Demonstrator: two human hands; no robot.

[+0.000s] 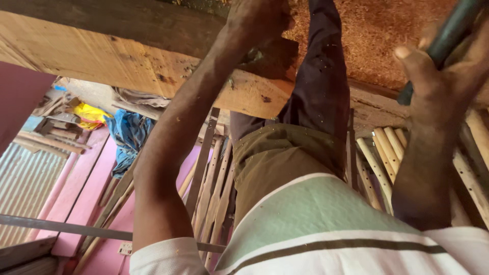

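Observation:
My left hand (257,20) is closed at the far edge of a wide wooden plank (117,61). Just below its fingers a small greyish metal tool (253,54) meets a dark notch in the plank, and the hand hides most of the tool. My right hand (438,76) is raised at the right, shut around a dark round tool handle (451,30) whose head lies outside the picture. My legs in dark trousers (316,81) run between the two arms.
Sawdust (377,30) covers the ground at the top. Several pale wooden sticks (382,153) lie at the right and thin slats (214,183) in the middle. At the left are pink boards (86,188), corrugated sheet (23,188), blue cloth (127,132) and a metal bar (61,226).

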